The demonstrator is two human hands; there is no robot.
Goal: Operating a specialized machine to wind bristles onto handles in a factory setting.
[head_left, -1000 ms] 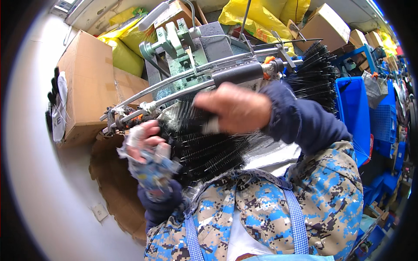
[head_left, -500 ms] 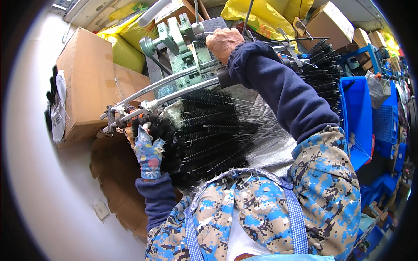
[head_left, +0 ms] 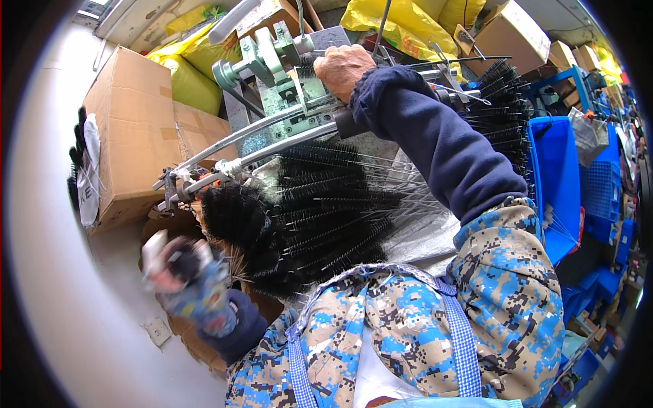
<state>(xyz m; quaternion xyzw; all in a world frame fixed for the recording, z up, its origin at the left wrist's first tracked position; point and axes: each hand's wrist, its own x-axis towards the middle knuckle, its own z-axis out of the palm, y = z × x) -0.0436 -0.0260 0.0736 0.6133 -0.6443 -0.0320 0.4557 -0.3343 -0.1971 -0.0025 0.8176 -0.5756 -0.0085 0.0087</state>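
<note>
My left hand, in a patterned sleeve cuff, is smeared by motion at the lower left, beside the white wall. A dark round patch shows among its fingers; whether it is a held thing I cannot tell. My right hand is curled at the green metal machine, its fingertips and whatever they grip hidden. Below the machine's two metal rods lies a heap of black bristle brushes with twisted wire stems. Its nearest bunch is close to my left hand.
A large cardboard box stands left of the machine, with a torn brown carton below. More black brushes hang at the right, next to a blue bin. Yellow sacks lie behind.
My left hand has swung away from the brushes by the rod ends, left and toward me. The right hand keeps its place at the machine, while the whole view has shifted slightly.
</note>
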